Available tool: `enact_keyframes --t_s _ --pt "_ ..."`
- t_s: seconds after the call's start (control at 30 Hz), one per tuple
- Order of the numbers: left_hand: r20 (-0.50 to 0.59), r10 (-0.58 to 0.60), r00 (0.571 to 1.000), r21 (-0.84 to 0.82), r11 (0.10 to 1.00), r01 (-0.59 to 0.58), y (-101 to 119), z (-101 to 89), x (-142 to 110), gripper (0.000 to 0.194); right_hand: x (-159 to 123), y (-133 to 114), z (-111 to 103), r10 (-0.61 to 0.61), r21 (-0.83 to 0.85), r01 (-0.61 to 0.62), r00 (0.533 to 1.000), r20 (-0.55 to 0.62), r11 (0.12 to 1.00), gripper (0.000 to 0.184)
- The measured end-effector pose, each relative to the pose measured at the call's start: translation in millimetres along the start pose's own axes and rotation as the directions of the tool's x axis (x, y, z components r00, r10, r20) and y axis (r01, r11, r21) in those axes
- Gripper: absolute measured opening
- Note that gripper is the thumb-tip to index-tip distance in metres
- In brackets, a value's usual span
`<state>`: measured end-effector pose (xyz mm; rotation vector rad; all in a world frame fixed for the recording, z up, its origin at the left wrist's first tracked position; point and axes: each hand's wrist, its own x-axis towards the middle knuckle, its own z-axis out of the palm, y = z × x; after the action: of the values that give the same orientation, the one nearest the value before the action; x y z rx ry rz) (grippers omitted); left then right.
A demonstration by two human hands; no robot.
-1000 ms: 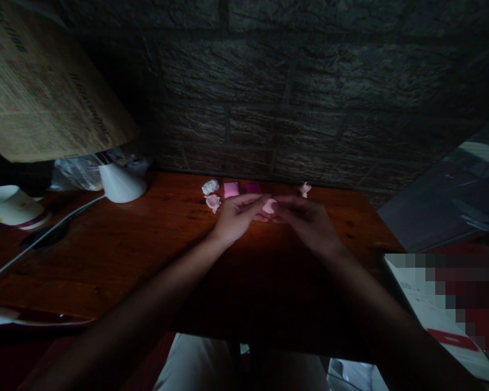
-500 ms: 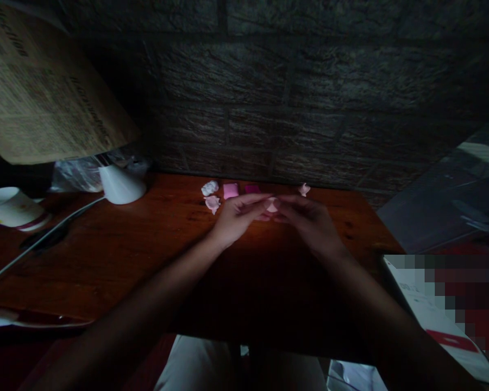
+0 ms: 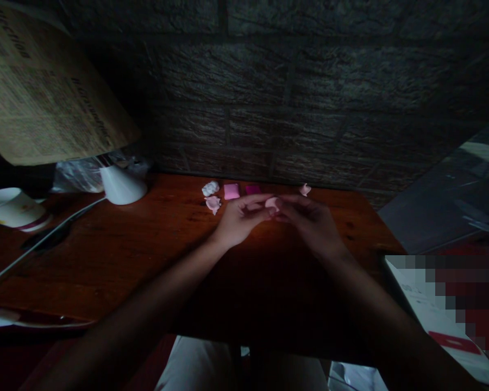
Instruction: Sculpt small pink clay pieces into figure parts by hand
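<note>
Between my two hands, above the wooden table, is a small pale pink piece of modelling clay. My left hand has its fingers closed on the clay's left side. From the right, the thumb and fingers of my right hand pinch the same piece. Just beyond my left hand lie a bright pink square block and a magenta block, the latter partly hidden by my fingers. A white crumpled lump and a ragged pale pink piece lie left of them. Another pale pink scrap sits behind my right hand.
On the left of the wooden table stand a lamp with a printed paper shade and white base, and a paper cup. A white cable crosses there. A brick wall rises behind.
My fingers have shifted slightly around the pale pink clay, and its visible part looks a little different. Both hands stay in nearly the same place; the other pieces lie unmoved.
</note>
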<state>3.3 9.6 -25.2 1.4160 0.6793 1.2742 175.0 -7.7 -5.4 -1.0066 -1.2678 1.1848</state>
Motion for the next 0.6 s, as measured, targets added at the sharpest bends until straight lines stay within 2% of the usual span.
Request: enact_keyframes --t_s 0.23,0.4,0.6 --pt "-0.043 0.094 0.995 0.187 0.979 -0.085 -4.5 0.3 -0.8 0.035 -0.2 0.3 0.4 0.039 0.003 -0.039 0.999 0.019 0.999 0.029" --pt "0.031 0.149 0.988 0.268 0.951 -0.152 0.7 -3.5 -0.5 0.039 0.1 -4.1 -3.5 0.059 -0.001 -0.059 0.998 0.033 0.998 0.034" --pt "0.121 0.125 0.985 0.259 0.954 -0.153 3.8 -7.3 -0.7 0.048 1.3 -9.4 -10.0 0.066 -0.128 -0.043 0.981 0.182 0.991 0.037"
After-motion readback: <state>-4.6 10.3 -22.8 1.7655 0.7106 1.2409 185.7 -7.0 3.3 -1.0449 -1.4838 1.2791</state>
